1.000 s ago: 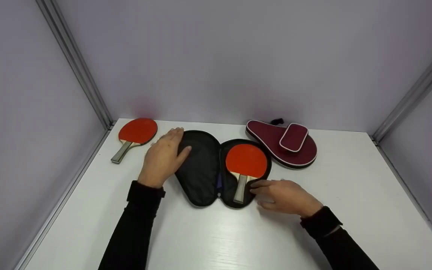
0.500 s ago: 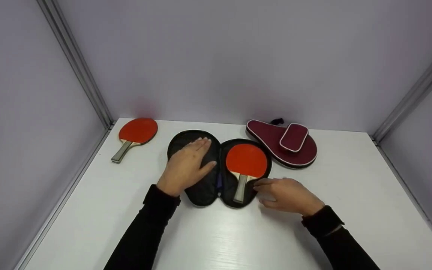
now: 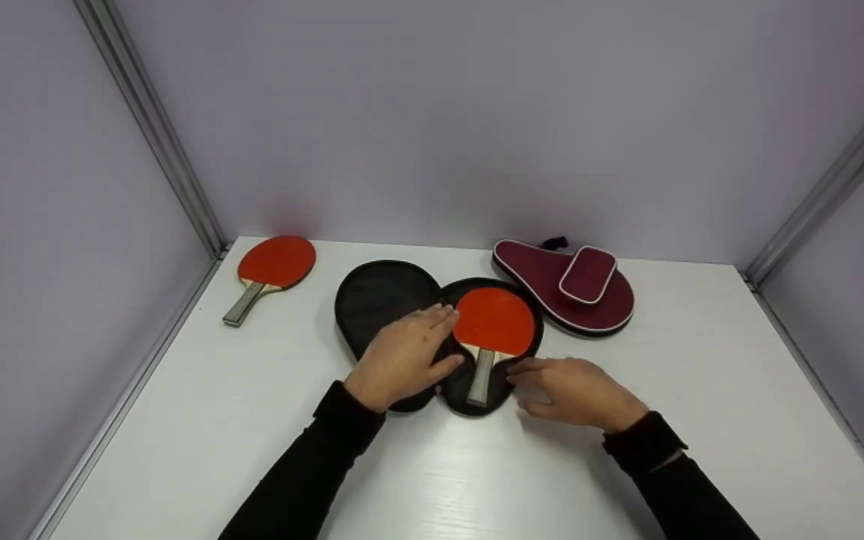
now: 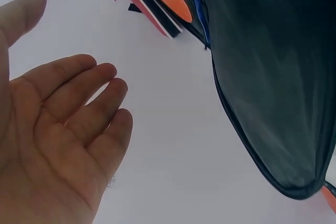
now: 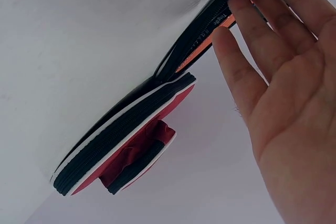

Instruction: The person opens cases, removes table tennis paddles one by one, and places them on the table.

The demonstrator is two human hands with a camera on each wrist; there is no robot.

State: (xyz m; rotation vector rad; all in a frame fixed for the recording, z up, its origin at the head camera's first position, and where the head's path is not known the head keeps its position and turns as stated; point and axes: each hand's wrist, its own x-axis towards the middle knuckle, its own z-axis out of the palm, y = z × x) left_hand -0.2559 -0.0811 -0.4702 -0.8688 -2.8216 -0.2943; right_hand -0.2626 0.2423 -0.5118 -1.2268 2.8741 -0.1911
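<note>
An unzipped black paddle case (image 3: 379,296) lies spread on the white table. In its right half sits a table tennis paddle (image 3: 496,319), red face up, handle toward me. My left hand (image 3: 406,356), fingers extended, is over the middle of the case and overlaps its fold in the head view. From the left wrist, that hand (image 4: 65,124) shows a bare palm, with the case's dark left half (image 4: 268,77) off to the side. My right hand (image 3: 578,394) has its fingertips at the right half's lower right edge. In the right wrist view its fingers (image 5: 247,22) reach that edge.
A second red paddle (image 3: 276,264) lies at the back left. Behind the black case, to the right, is a maroon paddle case (image 3: 522,262) with white piping and a small pocket (image 3: 588,275) on top. Walls (image 3: 432,127) rise at the back and sides.
My left hand has moved right, from the outer edge of the case's left half across to the fold. The right hand has hardly shifted; case and paddles stay put.
</note>
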